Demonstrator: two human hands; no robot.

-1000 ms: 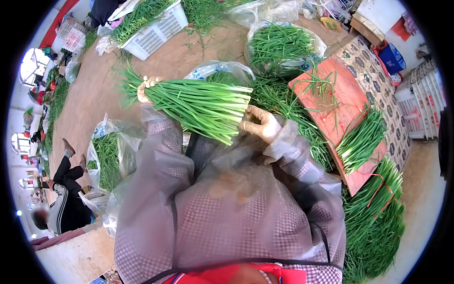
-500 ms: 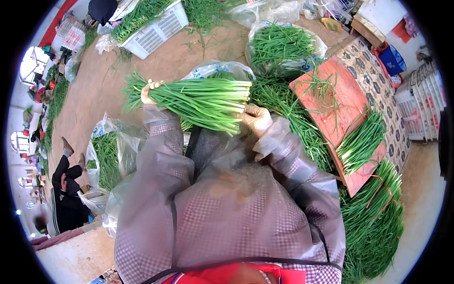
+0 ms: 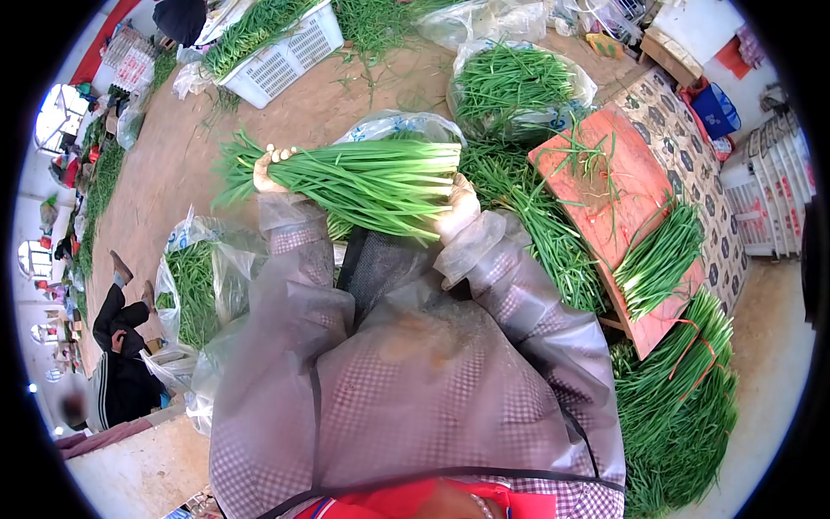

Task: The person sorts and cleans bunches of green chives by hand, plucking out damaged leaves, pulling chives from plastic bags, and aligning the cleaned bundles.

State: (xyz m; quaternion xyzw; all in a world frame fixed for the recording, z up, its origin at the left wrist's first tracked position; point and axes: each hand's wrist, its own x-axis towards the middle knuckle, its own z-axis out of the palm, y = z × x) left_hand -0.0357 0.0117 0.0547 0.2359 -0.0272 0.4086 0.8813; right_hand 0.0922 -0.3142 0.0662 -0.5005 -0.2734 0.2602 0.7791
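Note:
A thick bunch of long green stalks (image 3: 372, 180) lies sideways in front of my body, pale cut ends to the right and leafy tips to the left. My left hand (image 3: 271, 168), gloved, is wrapped round its leafy part. At the pale ends, my right hand (image 3: 460, 208) presses against the bunch with its palm side; its fingers are partly hidden behind the stalks, so their pose is unclear. A smaller bunch (image 3: 657, 259) rests on the red board (image 3: 596, 203) to the right.
Bags of greens stand ahead (image 3: 517, 82) and at left (image 3: 194, 290). A white crate (image 3: 290, 59) holds more greens. Beside the board lies a large tied heap (image 3: 679, 415). A person (image 3: 125, 368) sits at far left; a blue bucket (image 3: 716, 110) stands at right.
My right hand has moved from below the pale ends up against them. The bunch has turned more level, and its cut ends look more even. My left hand keeps its hold.

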